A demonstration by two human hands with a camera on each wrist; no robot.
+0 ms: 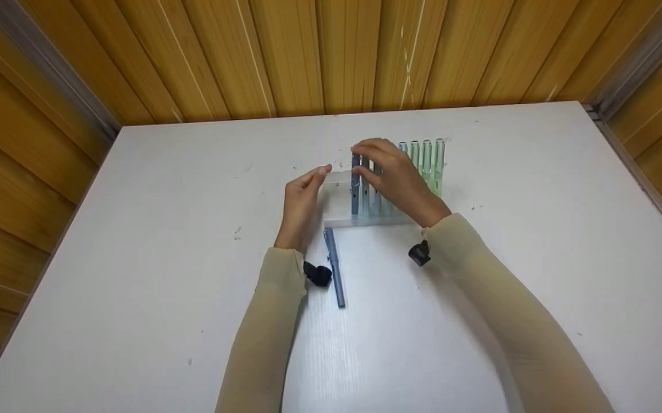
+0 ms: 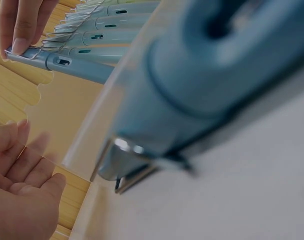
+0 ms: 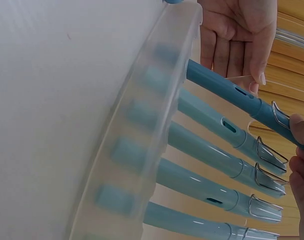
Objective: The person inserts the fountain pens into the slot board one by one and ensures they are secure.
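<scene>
A clear pen stand (image 1: 338, 222) with a frosted base and a see-through back plate holds a row of upright pens, shading from blue to green. My right hand (image 1: 397, 178) pinches the capped top of a dark blue pen (image 3: 219, 90), whose lower end sits in the base beside lighter teal pens (image 3: 202, 145). At the stand's left end, my left hand (image 1: 301, 201) holds the edge of the back plate between thumb and fingers. Some of its fingers (image 2: 34, 165) show through the clear plate. Another blue pen (image 1: 335, 269) lies on the table in front of the stand, near the left wrist.
The white table (image 1: 164, 258) reaches a wood-panelled wall (image 1: 291, 57) at the back. Green pens (image 1: 439, 163) stand at the right end of the row. Small dark marks dot the tabletop. A black wrist camera (image 1: 318, 274) hangs close to the lying pen.
</scene>
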